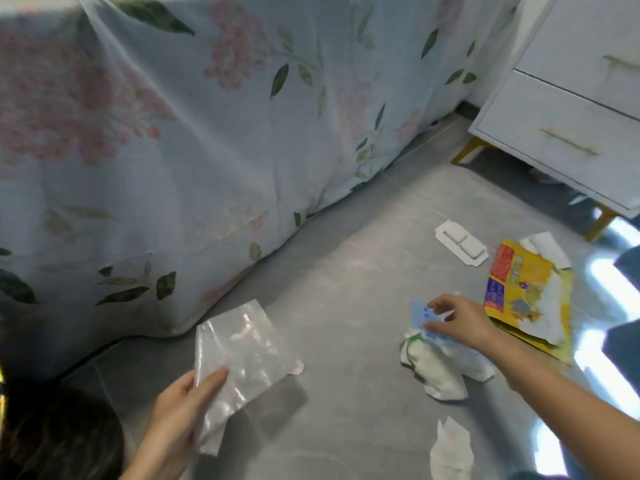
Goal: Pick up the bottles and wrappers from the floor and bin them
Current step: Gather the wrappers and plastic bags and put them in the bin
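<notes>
My left hand [183,407] grips a clear plastic bag [242,355] by its lower edge, held above the grey floor. My right hand [457,320] reaches to a small blue wrapper [420,311] and pinches it between thumb and fingers, just above a crumpled white wrapper [440,365] on the floor. A torn yellow packet [526,296] lies right of that hand. A white plastic blister tray [462,244] rests farther back. Another white crumpled wrapper [450,452] lies near the bottom edge. No bottle and no bin are in view.
A bed with a floral cover [207,133] fills the left and back, its cloth hanging to the floor. A white drawer unit [571,116] on yellow legs stands at the back right. Bright reflections mark the floor at the right edge.
</notes>
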Motion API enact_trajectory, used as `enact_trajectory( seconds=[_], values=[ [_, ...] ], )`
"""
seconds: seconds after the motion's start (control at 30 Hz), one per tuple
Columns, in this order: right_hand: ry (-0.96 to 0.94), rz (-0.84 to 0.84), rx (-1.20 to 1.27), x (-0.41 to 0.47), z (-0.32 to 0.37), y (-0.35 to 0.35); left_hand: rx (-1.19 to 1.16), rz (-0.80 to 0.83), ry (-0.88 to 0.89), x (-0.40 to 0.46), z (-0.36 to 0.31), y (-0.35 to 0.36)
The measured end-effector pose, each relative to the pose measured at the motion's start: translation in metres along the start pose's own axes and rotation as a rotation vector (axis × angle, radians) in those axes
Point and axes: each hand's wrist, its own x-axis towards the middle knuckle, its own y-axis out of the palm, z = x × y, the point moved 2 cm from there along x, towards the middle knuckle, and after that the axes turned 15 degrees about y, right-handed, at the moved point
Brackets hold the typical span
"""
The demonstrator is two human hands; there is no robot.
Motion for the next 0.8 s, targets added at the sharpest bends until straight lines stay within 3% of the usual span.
enact_trajectory(
  seconds=[0.23,0.33,0.5,0.67,0.77,0.8],
  values=[
    [0.067,0.016,-0.248,-0.021,-0.054,0.058,0.071,0.017,-0.001,-0.011,-0.01,0.015],
    [0.021,-0.073,-0.301,-0.023,-0.058,0.071,0.051,0.02,-0.005,-0.013,-0.012,0.017],
    [0.088,0.004,0.27,-0.037,-0.011,0.061,0.052,-0.016,-0.017,-0.007,-0.005,0.014],
    [-0.084,0.39,0.61,-0.085,0.086,0.065,-0.051,0.173,-0.049,-0.021,-0.004,0.037],
    [-0.231,0.724,0.688,-0.122,0.128,0.081,-0.291,0.295,-0.094,-0.034,-0.018,0.055],
    [-0.297,0.763,0.652,-0.131,0.138,0.086,-0.371,0.304,-0.11,-0.036,-0.022,0.057]
  ],
)
